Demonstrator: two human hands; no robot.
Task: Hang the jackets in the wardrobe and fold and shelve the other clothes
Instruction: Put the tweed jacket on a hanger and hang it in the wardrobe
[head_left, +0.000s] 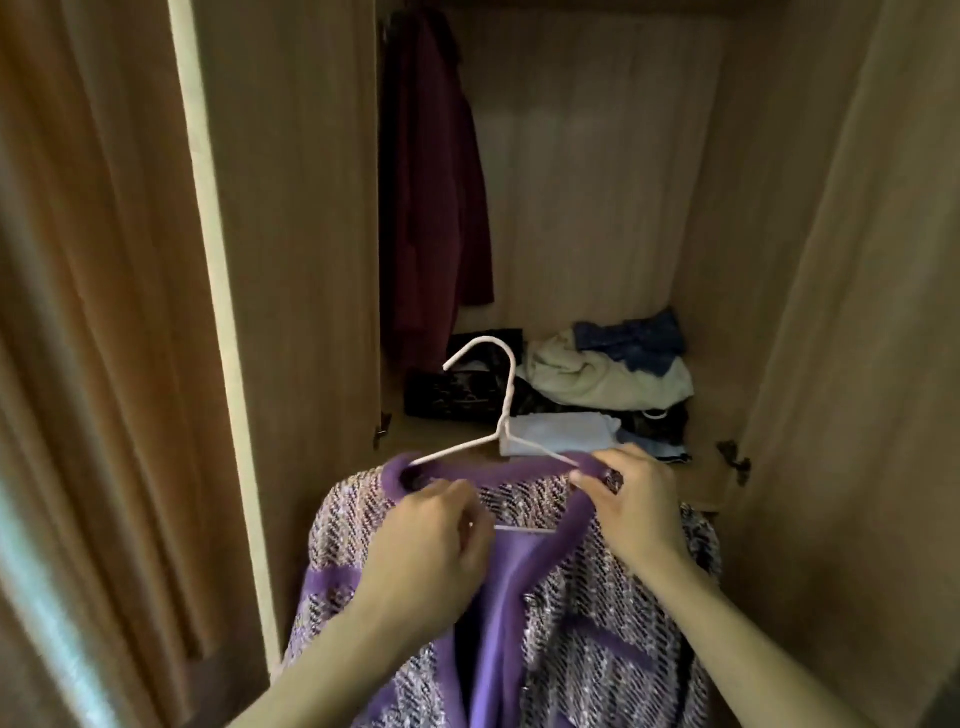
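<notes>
A purple tweed jacket (582, 623) with plain purple trim hangs on a white hanger (501, 410) in front of the open wardrobe. My left hand (431, 540) grips the jacket's left collar edge near the hanger bar. My right hand (628, 504) pinches the right side of the collar over the hanger's arm. The hanger's hook points up and to the left, free of any rail. A dark red jacket (431, 208) hangs inside the wardrobe at the left.
On the wardrobe floor lie a pile of loose clothes (608, 374), a dark patterned item (457, 395) and a folded pale blue cloth (561, 428). The wardrobe doors (291, 260) stand open on both sides. A curtain (78, 364) hangs at the far left.
</notes>
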